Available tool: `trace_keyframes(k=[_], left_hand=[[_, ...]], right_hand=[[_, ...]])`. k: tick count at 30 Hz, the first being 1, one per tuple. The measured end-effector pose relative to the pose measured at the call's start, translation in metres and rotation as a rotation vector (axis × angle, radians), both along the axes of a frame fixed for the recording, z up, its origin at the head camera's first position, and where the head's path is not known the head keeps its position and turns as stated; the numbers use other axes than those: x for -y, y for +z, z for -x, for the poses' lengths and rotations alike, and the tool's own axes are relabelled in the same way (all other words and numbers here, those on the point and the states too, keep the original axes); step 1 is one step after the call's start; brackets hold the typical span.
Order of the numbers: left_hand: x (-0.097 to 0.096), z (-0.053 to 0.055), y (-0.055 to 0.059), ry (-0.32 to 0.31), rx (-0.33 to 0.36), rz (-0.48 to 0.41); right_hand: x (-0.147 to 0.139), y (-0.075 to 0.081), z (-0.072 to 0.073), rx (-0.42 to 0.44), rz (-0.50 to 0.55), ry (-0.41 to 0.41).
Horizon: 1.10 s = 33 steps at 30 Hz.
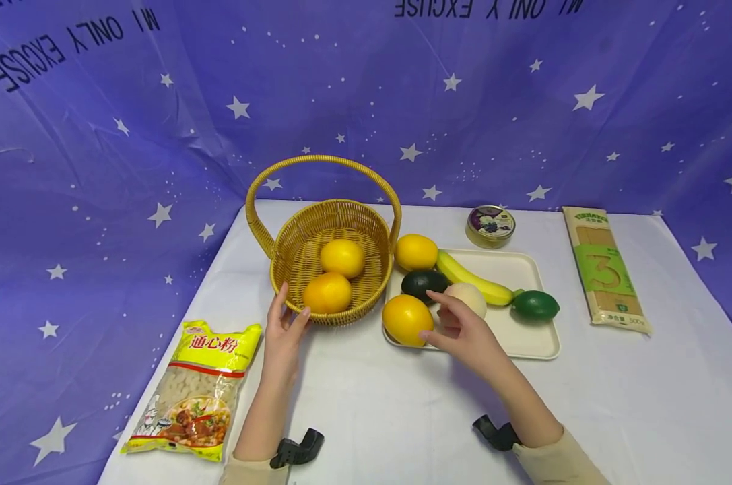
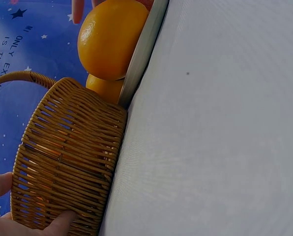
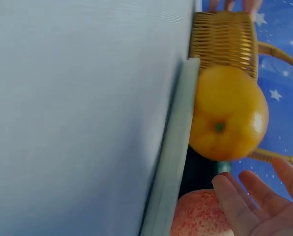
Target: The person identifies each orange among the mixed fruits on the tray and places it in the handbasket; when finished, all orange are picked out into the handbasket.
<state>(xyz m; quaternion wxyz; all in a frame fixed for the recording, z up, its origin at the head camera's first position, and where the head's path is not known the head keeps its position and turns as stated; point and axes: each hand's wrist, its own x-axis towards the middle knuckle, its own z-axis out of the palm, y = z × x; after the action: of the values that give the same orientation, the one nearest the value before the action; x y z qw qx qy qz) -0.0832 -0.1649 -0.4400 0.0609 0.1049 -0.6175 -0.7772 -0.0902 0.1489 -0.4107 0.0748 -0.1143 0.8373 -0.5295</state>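
My left hand (image 1: 283,340) holds the front left rim of a wicker basket (image 1: 374,296), with the thumb (image 2: 62,222) against its outer wall. Two oranges (image 1: 342,259) lie inside this basket, below its upright handle. Fingers spread, my right hand (image 1: 471,337) hovers around the right side of another orange (image 1: 407,320) at the tray's front left corner. In the right wrist view a gap shows between the fingers and that orange (image 3: 230,113). Under the hand are a dark avocado (image 1: 423,285) and a round fruit (image 1: 467,299), pale on top and red-speckled on its side (image 3: 200,214).
The cream tray (image 1: 529,340) also bears a banana (image 1: 477,281), a green lime-like fruit (image 1: 535,306) and another orange (image 1: 417,252). Behind it stands a round tin (image 1: 490,227). A noodle pack (image 1: 606,269) lies far right, a yellow macaroni bag (image 1: 192,391) front left.
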Motion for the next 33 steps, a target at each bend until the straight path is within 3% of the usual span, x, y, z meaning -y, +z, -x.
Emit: trace_keyframes(k=[10, 16, 26, 33], left_hand=[[-0.002, -0.001, -0.001, 0.001, -0.015, -0.014], [-0.002, -0.001, 0.000, -0.010, -0.009, -0.016], [-0.002, -0.002, 0.000, -0.012, -0.011, -0.018], [-0.001, -0.001, 0.001, -0.007, -0.005, -0.009]], right_hand=[[0.022, -0.009, 0.000, -0.214, -0.230, 0.032], [0.030, -0.013, 0.003, -0.231, -0.290, 0.033], [0.029, -0.014, 0.006, -0.200, -0.235, -0.008], [0.025, 0.010, 0.006, -0.178, -0.120, -0.026]])
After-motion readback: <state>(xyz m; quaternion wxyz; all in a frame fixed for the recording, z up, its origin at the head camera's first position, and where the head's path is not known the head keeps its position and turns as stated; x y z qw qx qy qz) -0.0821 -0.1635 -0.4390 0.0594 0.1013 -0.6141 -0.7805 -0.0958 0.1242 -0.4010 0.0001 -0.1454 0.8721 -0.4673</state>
